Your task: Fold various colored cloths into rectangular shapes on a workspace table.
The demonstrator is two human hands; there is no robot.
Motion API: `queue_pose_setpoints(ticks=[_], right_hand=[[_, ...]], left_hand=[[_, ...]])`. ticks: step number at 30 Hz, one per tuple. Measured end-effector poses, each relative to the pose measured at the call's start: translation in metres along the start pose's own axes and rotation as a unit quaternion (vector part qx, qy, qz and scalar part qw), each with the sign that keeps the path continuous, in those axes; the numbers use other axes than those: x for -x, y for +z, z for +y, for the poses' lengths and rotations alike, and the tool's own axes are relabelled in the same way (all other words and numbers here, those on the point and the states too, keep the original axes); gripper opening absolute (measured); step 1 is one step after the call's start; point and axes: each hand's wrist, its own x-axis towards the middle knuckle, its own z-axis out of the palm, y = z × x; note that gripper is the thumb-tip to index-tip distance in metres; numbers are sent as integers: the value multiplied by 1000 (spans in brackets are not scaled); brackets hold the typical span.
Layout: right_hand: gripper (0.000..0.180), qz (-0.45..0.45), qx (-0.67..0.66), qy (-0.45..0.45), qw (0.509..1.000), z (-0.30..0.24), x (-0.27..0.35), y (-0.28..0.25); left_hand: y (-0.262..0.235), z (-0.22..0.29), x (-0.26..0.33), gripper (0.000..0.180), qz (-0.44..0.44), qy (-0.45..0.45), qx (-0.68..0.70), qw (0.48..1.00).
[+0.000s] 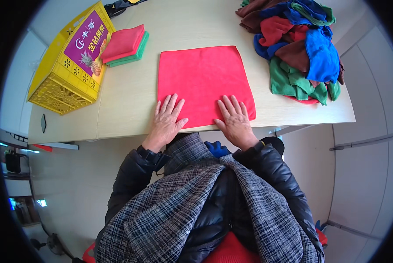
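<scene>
A red square cloth (pixel 205 76) lies spread flat on the pale table, its near edge close to the table's front edge. My left hand (pixel 166 118) rests on the cloth's near left corner, palm down with the fingers stretched out. Opposite it, my right hand (pixel 234 117) presses flat near the cloth's right corner, fingers spread. Neither hand grips anything. Left of the cloth sits a small stack of folded cloths, a red one (pixel 122 43) on top of green ones (pixel 130 59).
A yellow plastic crate (pixel 69 83) with a purple panel stands at the table's left. On the right is a loose heap of crumpled blue, green, brown and red cloths (pixel 299 57). A thin dark flat object (pixel 43 123) lies near the table's left corner.
</scene>
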Motion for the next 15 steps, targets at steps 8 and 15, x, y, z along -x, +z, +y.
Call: queue_pose_setpoints(ticks=[8,15], right_hand=[[62,-98,-35,-4,995,20,32,-48],[59,-152,-134,38,979,42,-78,-76]], left_hand=[[-14,1,29,66,10,-3,13,1000],[-46,-38,-45,58,6,8,60,998]])
